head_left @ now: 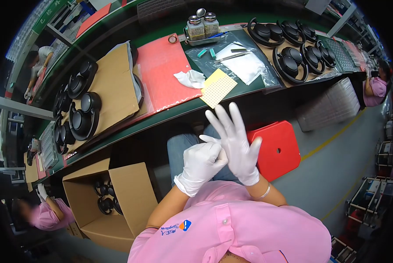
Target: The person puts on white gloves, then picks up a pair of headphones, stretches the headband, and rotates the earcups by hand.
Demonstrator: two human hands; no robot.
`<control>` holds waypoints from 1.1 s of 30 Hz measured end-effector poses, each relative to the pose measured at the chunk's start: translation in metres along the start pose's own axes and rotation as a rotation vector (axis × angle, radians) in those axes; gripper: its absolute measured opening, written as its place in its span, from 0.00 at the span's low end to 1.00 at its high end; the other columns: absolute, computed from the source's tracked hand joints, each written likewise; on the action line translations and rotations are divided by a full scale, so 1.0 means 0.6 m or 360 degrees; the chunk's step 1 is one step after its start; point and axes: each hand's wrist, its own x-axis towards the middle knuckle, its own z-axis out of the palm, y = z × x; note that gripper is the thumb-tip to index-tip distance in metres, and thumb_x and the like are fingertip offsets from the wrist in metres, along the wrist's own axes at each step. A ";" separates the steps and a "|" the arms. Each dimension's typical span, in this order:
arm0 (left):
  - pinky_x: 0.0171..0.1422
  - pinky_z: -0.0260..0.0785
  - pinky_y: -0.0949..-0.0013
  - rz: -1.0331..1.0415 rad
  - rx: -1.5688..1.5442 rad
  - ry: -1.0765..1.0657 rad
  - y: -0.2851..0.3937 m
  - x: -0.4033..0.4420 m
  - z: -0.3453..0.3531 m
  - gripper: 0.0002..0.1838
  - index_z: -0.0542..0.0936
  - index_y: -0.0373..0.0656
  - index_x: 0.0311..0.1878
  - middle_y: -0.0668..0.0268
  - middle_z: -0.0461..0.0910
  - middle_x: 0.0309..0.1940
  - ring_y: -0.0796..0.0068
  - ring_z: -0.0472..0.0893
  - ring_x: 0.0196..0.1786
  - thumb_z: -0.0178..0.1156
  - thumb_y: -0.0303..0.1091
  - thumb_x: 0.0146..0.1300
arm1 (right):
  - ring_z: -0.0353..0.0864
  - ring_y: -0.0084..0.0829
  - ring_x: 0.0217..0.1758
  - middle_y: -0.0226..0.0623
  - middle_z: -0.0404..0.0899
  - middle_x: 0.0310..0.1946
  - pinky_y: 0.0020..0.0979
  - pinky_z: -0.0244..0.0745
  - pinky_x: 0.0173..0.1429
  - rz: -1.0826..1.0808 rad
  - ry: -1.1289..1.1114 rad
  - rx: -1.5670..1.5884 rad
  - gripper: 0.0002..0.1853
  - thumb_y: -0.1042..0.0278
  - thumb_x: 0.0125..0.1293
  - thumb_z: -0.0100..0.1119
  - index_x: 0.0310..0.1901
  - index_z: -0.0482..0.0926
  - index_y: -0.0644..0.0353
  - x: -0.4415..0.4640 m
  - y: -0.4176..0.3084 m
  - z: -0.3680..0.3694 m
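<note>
Both of my hands wear white gloves and meet above my lap. My left hand (201,165) is closed in a fist, its knuckles up, against the little-finger side of my right hand (236,147). What its fingers grip, if anything, is hidden. The right hand is open, palm toward me, with its fingers spread and its thumb out to the side; the thumb tip looks tan rather than white. Just beyond the fingertips, a yellow sheet of small dots (219,87) overhangs the bench edge. A crumpled white cloth (190,79) lies beside it on a red mat (165,65).
Black headphones (86,115) lie on cardboard at left, and more headphones (289,63) at right. Bottles (195,29), tweezers (232,57) and white paper (244,68) are on the bench. A carton (130,197) holding headphones and a red stool (276,149) flank me. Co-workers sit on both sides.
</note>
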 end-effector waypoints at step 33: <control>0.39 0.71 0.77 -0.1075 -0.1757 0.0263 -0.008 0.022 0.001 0.06 0.81 0.36 0.45 0.68 0.84 0.35 0.85 0.78 0.32 0.62 0.25 0.66 | 0.44 0.47 0.83 0.48 0.47 0.80 0.58 0.40 0.81 -0.0276 -0.0015 -0.0263 0.56 0.17 0.60 0.43 0.80 0.44 0.48 0.034 -0.001 0.011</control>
